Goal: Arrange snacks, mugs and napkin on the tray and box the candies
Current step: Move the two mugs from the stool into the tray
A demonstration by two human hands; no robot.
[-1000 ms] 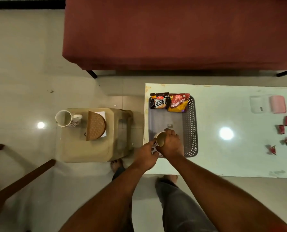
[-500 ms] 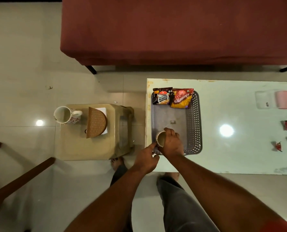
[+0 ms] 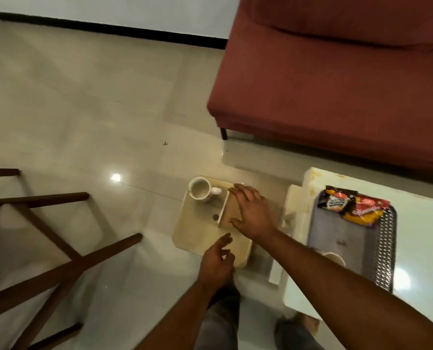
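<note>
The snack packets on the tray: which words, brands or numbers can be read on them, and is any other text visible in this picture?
"SALTED PEANUTS": on the white label of the dark snack packet, blurred, only just legible.
Red and yellow snack packet: has print, too blurred to read.
Logos on both packets: too small to read.
Mug on the stool, mug in the tray, tray: no readable text.

Both forearms are bare, no sleeves being seen. The left hand [image 3: 216, 263] and right hand [image 3: 252, 213] are ungloved; no rings or watch can be made out. Grey trousers [image 3: 216, 324] are worn below the hands.
</note>
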